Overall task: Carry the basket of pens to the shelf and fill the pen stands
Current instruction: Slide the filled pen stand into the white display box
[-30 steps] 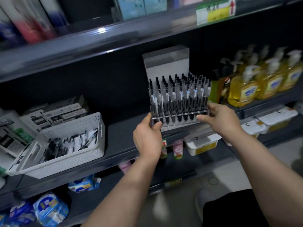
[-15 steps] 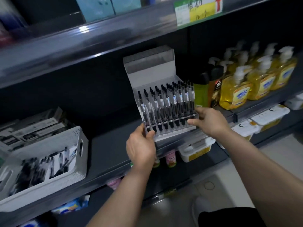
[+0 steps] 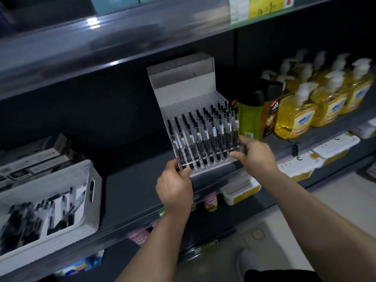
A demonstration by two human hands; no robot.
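A clear acrylic pen stand point(image 3: 184, 86) stands on the dark shelf point(image 3: 130, 184), its front rows filled with several black pens point(image 3: 205, 135); the back rows hold none. My left hand point(image 3: 175, 186) grips the stand's front left corner. My right hand point(image 3: 254, 155) grips its front right corner. A white perforated basket point(image 3: 67, 180) with several loose black pens point(image 3: 36, 218) sits at the left end of the same shelf.
Yellow soap pump bottles point(image 3: 305, 110) and green and dark shower gel bottles point(image 3: 250, 117) stand right of the stand. Boxed goods point(image 3: 30, 159) lie behind the basket. Another shelf point(image 3: 101, 47) overhangs above; lower shelves hold white tubs point(image 3: 240, 192).
The pen stand has slid back and left onto the shelf, both hands staying on its front corners. The view has shifted right, so the basket now sits further left.
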